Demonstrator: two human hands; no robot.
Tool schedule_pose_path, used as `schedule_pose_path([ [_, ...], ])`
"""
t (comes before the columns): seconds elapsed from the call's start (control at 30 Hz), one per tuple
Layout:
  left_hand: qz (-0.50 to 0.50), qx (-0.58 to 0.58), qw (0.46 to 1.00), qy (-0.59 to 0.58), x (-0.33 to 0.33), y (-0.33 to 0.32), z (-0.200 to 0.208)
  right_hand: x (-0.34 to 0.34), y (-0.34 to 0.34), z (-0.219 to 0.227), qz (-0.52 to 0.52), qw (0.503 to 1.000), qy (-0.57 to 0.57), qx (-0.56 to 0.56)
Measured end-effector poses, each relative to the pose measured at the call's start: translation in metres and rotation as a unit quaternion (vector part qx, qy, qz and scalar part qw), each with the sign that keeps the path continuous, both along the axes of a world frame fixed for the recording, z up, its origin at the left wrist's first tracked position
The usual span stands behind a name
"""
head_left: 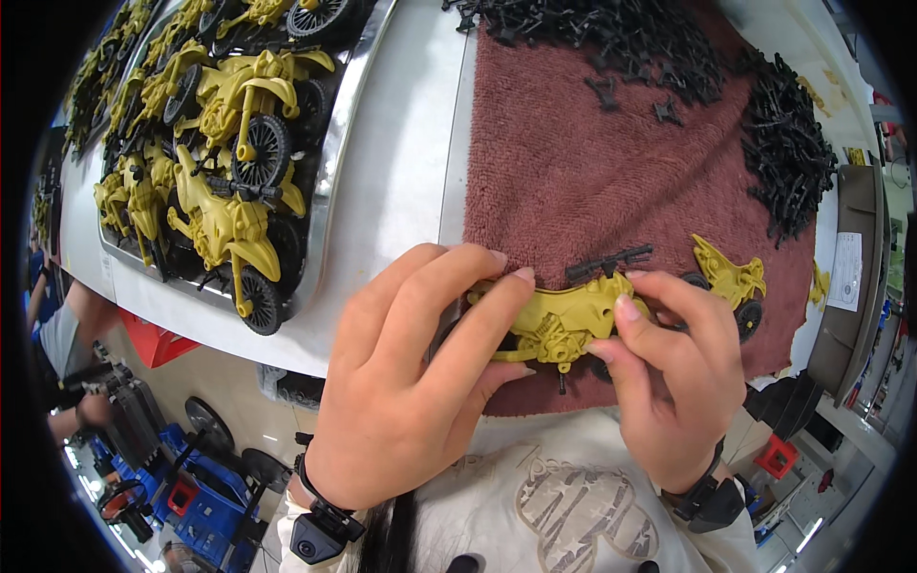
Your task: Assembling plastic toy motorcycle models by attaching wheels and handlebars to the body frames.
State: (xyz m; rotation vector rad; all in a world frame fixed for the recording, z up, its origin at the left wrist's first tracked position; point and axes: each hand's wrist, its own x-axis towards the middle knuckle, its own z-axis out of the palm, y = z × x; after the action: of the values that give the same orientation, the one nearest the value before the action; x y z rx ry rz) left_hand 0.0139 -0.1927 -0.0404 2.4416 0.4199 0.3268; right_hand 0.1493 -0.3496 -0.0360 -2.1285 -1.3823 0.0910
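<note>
A yellow toy motorcycle (pixel 559 320) with black handlebars (pixel 608 261) is held between my two hands over the near edge of a reddish-brown towel. My left hand (pixel 406 368) grips its left end, thumb below and fingers on top. With thumb and fingertips, my right hand (pixel 673 368) pinches the right end, hiding part of it. Just beyond the right hand lies a yellow front piece (pixel 731 274) with a black wheel (pixel 748 319) on the towel.
Several finished-looking yellow motorcycles (pixel 229 220) fill a tray (pixel 330 181) at the left. Small black parts are heaped on the towel (pixel 554 162) at the far side (pixel 611 38) and far right (pixel 788 143). Another person's hand (pixel 94 411) shows at the far left, near blue equipment (pixel 205 506).
</note>
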Motion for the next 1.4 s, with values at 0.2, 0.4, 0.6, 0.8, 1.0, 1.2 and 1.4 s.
schedule_pose_path([
  [0.2, -0.027, 0.023, 0.999, 0.009, 0.002, 0.001, 0.004, -0.004, -0.003, -0.006, -0.001, 1.0, -0.025, 0.001],
  [0.4, 0.009, 0.028, 1.0, 0.006, 0.0, -0.003, 0.003, -0.004, 0.001, -0.005, -0.006, 0.999, -0.05, -0.007],
  [0.6, 0.051, -0.031, 0.998, -0.027, -0.005, -0.007, 0.003, -0.014, 0.0, -0.017, -0.023, 0.96, 0.186, 0.206],
  [0.8, 0.014, -0.044, 0.993, -0.104, -0.015, -0.007, -0.002, -0.005, 0.0, 0.004, 0.012, 0.89, 0.435, 0.136],
  [1.0, 0.116, -0.307, 0.928, -0.174, -0.015, -0.022, 0.004, -0.001, -0.006, 0.006, 0.052, 0.874, 0.42, 0.237],
  [1.2, 0.072, -0.405, 0.887, -0.211, -0.014, -0.031, 0.003, 0.006, -0.007, 0.016, 0.073, 0.912, 0.354, 0.193],
  [1.4, 0.125, -0.434, 0.868, -0.207, -0.011, -0.036, 0.017, 0.01, -0.005, 0.02, 0.091, 0.887, 0.417, 0.176],
])
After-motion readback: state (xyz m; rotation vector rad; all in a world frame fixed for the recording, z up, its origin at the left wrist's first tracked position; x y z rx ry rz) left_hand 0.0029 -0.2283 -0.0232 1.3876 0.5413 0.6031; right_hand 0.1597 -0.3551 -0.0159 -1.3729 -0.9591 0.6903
